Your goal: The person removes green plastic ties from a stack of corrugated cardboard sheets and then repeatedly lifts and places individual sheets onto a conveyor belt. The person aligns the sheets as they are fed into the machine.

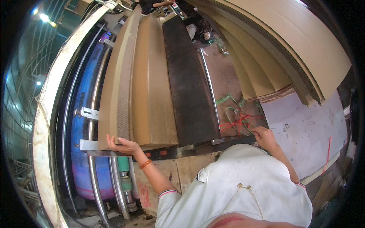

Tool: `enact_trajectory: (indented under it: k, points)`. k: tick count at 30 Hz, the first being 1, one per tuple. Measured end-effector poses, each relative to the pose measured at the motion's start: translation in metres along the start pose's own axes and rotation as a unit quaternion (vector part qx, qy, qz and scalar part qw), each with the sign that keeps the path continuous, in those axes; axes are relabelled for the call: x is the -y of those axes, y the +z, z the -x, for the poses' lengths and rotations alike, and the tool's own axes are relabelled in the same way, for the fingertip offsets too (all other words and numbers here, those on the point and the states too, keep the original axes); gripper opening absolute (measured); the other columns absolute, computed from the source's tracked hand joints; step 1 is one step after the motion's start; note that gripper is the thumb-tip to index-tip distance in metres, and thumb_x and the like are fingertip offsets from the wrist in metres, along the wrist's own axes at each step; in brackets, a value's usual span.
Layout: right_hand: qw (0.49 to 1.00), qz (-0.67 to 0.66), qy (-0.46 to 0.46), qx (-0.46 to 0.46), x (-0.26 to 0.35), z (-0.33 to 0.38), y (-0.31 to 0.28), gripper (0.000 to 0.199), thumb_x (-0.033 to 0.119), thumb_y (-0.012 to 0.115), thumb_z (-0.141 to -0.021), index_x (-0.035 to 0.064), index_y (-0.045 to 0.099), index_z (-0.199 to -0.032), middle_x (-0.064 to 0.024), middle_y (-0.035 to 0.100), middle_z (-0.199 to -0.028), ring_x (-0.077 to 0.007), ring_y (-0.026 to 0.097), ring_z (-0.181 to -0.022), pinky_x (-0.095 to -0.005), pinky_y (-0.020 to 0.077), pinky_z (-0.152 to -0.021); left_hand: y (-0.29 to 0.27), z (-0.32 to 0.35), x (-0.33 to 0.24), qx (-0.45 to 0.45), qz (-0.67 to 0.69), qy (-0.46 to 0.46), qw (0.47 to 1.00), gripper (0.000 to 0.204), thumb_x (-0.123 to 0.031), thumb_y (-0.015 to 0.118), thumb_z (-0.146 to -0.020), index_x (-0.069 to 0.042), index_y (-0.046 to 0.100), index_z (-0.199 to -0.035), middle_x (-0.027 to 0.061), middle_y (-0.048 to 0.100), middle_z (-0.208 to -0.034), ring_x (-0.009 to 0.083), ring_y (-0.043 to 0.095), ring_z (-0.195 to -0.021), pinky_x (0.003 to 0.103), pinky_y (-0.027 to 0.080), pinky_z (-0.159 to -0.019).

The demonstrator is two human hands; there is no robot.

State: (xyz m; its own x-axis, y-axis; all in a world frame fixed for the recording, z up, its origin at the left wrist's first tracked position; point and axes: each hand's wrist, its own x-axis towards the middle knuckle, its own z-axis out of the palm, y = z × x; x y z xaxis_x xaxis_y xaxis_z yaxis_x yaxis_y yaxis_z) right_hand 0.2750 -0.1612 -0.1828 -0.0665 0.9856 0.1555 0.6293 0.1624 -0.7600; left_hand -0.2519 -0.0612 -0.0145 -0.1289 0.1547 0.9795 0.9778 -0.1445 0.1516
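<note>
My left hand (123, 146), an orange bracelet on its wrist, is at the near lower corner of a stack of brown corrugated cardboard sheets (121, 85). Its fingers wrap round the corner, with the thumb against the sheets' near end. The stack stands on edge against another brown cardboard stack (154, 79). My right hand (265, 137) is closed, fingers curled and thumb pressed to them, beside loose green string (231, 99) and red string (239, 122). What lies between those fingertips is too small to make out.
Left of the cardboard runs a machine with a blue roller (81, 155) and metal bars (92, 167). A dark panel (186, 76) and a thin metal rail (210, 87) lie ahead. Tall cardboard sheets (304, 41) stand at right over a pale board (300, 129). Another person's arm (163, 3) shows far ahead.
</note>
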Motion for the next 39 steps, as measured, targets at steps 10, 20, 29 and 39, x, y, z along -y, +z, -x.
enact_trajectory:
  k: [10, 20, 29, 39]
  points:
    - [0.998, 0.058, 0.009, -0.001, 0.001, -0.001, -0.013, 0.02, 0.009, 0.06, -0.082, 0.0075, 0.068, -0.1, -0.0148, 0.068, -0.092, -0.0341, 0.065, -0.084, -0.0429, 0.0531, -0.075, 0.003, 0.072, -0.082, 0.054, -0.188, 0.052, 0.979, 0.047, -0.041, 0.052, -0.096, -0.005, 0.051, -0.126, 0.0207, 0.042, -0.142, 0.0423, 0.039, -0.131, 0.062, 0.016, -0.111]
    - [0.786, 0.252, -0.093, -0.556, 0.008, -0.003, -0.13, 0.051, 0.004, 0.064, -0.081, 0.002, 0.048, -0.13, -0.0239, 0.044, -0.138, -0.0396, 0.041, -0.13, -0.048, 0.0321, -0.107, 0.025, 0.086, -0.009, 0.044, -0.274, 0.128, 0.952, 0.024, -0.023, 0.055, -0.097, -0.018, 0.064, -0.119, -0.0052, 0.064, -0.121, 0.0172, 0.058, -0.117, 0.054, 0.001, -0.117]
    - [0.785, 0.345, -0.113, -0.502, -0.024, -0.041, -0.214, 0.058, 0.031, 0.065, -0.088, 0.0058, 0.044, -0.136, -0.0198, 0.037, -0.146, -0.0425, 0.028, -0.138, -0.0511, 0.0242, -0.112, 0.024, 0.081, -0.098, 0.007, -0.128, 0.024, 0.991, 0.025, -0.028, 0.06, -0.094, -0.013, 0.063, -0.114, 0.0084, 0.059, -0.126, 0.0291, 0.053, -0.12, 0.065, 0.02, -0.107]
    - [0.858, 0.268, -0.169, -0.404, -0.041, -0.029, -0.247, 0.098, 0.058, 0.073, -0.073, 0.0095, 0.031, -0.147, -0.0195, 0.023, -0.155, -0.0402, 0.021, -0.143, -0.0491, 0.0256, -0.114, 0.057, 0.107, -0.35, 0.327, 0.422, -0.017, 0.845, 0.024, -0.006, 0.065, -0.079, -0.008, 0.066, -0.103, 0.0116, 0.061, -0.118, 0.0327, 0.052, -0.117, 0.048, 0.033, -0.104]
